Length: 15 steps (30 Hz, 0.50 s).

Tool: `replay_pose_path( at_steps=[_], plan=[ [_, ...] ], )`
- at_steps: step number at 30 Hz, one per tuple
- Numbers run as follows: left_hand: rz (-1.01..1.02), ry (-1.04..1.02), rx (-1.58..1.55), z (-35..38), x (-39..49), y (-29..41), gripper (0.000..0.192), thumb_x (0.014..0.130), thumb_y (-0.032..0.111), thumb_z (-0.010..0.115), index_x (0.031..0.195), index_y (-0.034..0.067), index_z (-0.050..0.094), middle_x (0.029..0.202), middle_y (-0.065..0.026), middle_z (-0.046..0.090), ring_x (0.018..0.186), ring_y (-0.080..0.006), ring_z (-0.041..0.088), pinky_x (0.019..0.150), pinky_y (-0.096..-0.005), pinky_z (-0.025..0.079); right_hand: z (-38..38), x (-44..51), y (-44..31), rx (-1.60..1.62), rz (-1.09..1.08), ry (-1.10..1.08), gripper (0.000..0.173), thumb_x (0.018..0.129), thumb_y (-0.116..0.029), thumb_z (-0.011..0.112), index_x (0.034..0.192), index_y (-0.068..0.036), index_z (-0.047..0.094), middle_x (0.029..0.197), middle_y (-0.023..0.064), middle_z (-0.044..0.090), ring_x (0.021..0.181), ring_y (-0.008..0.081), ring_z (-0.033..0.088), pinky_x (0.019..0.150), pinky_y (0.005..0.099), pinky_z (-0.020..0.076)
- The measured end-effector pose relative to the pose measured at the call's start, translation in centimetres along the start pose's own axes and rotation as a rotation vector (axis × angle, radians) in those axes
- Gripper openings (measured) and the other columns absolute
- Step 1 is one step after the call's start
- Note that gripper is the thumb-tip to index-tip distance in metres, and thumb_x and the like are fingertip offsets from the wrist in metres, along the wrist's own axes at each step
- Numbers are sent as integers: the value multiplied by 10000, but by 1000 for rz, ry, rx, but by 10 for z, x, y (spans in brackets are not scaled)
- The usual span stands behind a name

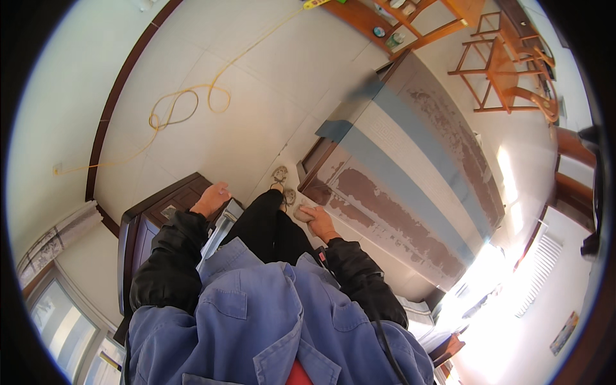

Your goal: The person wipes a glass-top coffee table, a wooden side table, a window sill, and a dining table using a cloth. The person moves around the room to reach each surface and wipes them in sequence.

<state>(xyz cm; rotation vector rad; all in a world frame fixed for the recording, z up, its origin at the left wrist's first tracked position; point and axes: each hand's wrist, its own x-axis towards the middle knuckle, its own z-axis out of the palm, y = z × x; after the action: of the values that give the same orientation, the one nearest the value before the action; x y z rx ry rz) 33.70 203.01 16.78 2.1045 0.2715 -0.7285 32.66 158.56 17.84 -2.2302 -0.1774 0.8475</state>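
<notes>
My left hand (211, 198) is over the corner of a dark wooden cabinet (185, 192), its fingers loosely curled; whether anything is in them is too small to tell. My right hand (321, 224) grips a small greyish-beige pad (302, 213), perhaps a sponge or folded cloth, in front of my legs. Just beyond that hand stands a long table (356, 185), its brown top covered with worn, pale patches. A blue and cream striped runner (399, 137) lies along the table and hangs over its near end.
A yellow cord (219, 72) runs looped across the tiled floor from a wall socket (57, 169) to a yellow power strip (315, 4). Wooden chairs (505, 72) stand beyond the table. An orange-brown shelf unit (416, 36) holds small items. A white radiator (541, 274) is at right.
</notes>
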Motion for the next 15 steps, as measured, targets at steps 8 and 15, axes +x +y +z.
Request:
replay_pose_path(
  at_steps=[8,15],
  plan=[
    [-41,20,-80,-16,-36,16,426,888,226,708,1220,-33,642,898,-110,702,848,-225,661,814,-360,527,-83,-18,-2,887,291,160,580,755,39,691,1314,-114,706,1219,138,724,1060,224,693,937,329,526],
    [38,9,66,-52,-44,15,463,882,249,696,1256,-16,634,912,-149,730,881,-280,704,815,-379,540,-91,-34,-40,542,214,184,571,750,51,652,1301,-89,697,1160,102,745,1076,219,682,936,322,522]
  ],
)
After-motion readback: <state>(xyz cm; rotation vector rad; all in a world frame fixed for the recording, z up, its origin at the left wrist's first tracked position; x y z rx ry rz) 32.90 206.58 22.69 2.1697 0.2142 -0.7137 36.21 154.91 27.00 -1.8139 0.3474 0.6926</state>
